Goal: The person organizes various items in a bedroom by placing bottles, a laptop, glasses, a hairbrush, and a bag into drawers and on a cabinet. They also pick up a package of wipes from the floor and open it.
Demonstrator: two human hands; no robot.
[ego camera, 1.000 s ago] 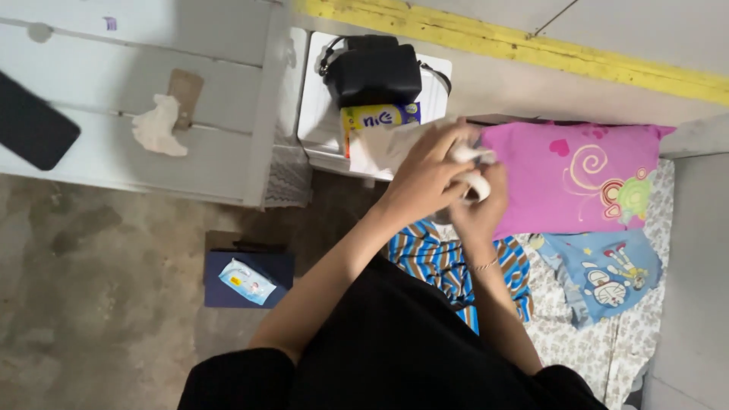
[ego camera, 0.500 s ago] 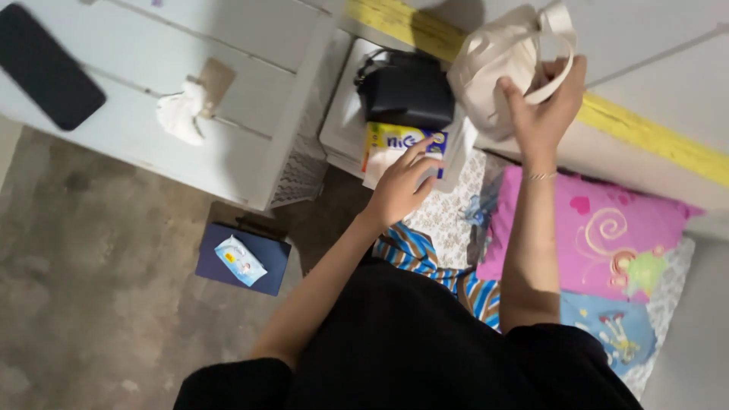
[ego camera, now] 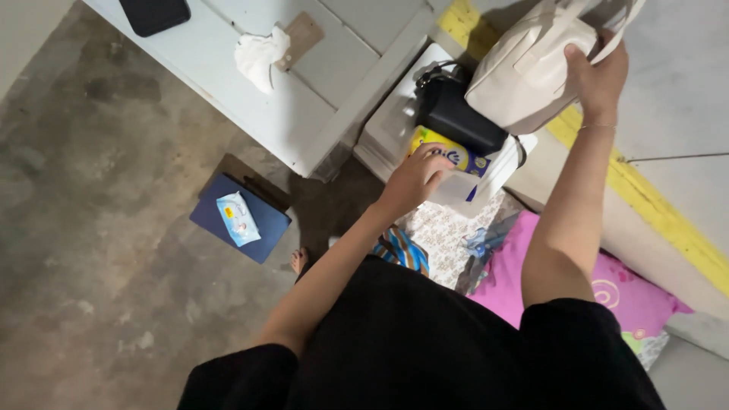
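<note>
**A:** What are the fingers doing?

**B:** The right hand (ego camera: pixel 600 76) is raised, its fingers (ego camera: pixel 581 72) curled tight around the bottom corner of a cream handbag (ego camera: pixel 528 64), held in the air over the white shelf (ego camera: pixel 387 133). The left hand (ego camera: pixel 414 178) reaches down, fingers (ego camera: pixel 433 163) pressed flat against a yellow and blue packet (ego camera: pixel 448 156) that stands at the shelf's front edge, just under a black bag (ego camera: pixel 459 118).

**A:** What surrounds them?

**B:** Below the shelf edge lies patterned bedding with a pink pillow (ego camera: pixel 600 285). To the left runs a pale counter (ego camera: pixel 304 99) with a crumpled white tissue (ego camera: pixel 258 53) and a dark phone (ego camera: pixel 156 11) at its far corner. On the concrete floor (ego camera: pixel 91 228) sits a dark blue box (ego camera: pixel 239 220) with a wipes pack (ego camera: pixel 237 218) on top.

**A:** What might go wrong?

**B:** I'd judge the cream handbag is gripped by one corner only, so it could tip or slip down onto the black bag. The packet sits at the edge; a push could drop it onto the bedding.
</note>
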